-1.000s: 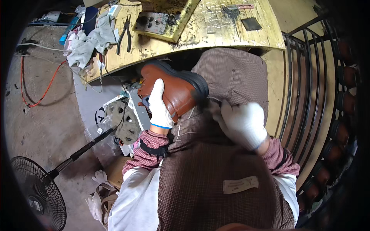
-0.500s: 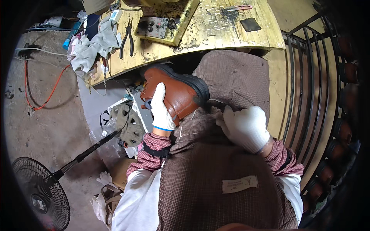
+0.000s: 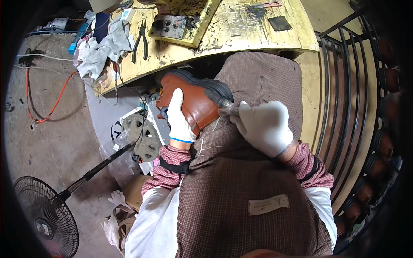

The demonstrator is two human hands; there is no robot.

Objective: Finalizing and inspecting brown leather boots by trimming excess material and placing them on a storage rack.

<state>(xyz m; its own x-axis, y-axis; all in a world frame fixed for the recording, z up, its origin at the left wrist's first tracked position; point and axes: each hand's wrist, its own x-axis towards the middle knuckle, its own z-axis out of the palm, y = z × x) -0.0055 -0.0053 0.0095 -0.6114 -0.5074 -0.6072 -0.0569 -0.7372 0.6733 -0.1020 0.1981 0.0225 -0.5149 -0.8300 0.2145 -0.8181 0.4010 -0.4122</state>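
Note:
A reddish-brown leather shoe (image 3: 198, 103) with a thick black sole (image 3: 217, 89) lies on its side over my lap, sole facing away to the upper right. My left hand (image 3: 178, 120), in a white knit glove, grips it at the opening, thumb lying along the leather and the other fingers hidden. My right hand (image 3: 267, 128), gloved the same way, is closed on a small crumpled greyish wad (image 3: 228, 109), like a rag. The wad touches the sole's edge near the heel. A brown checked apron (image 3: 258, 81) covers my lap.
A yellow workbench (image 3: 241, 38) stands ahead with pliers (image 3: 140, 42), a control box (image 3: 168, 26), grey cloths (image 3: 115, 42) and a dark square pad (image 3: 280, 23). A black fan (image 3: 45, 219) stands at lower left. The metal rack (image 3: 344, 99) at right has several shoes beside it.
My right hand has moved up and left, bringing the greyish wad onto the sole's edge. The left hand keeps its hold on the shoe, which has barely shifted.

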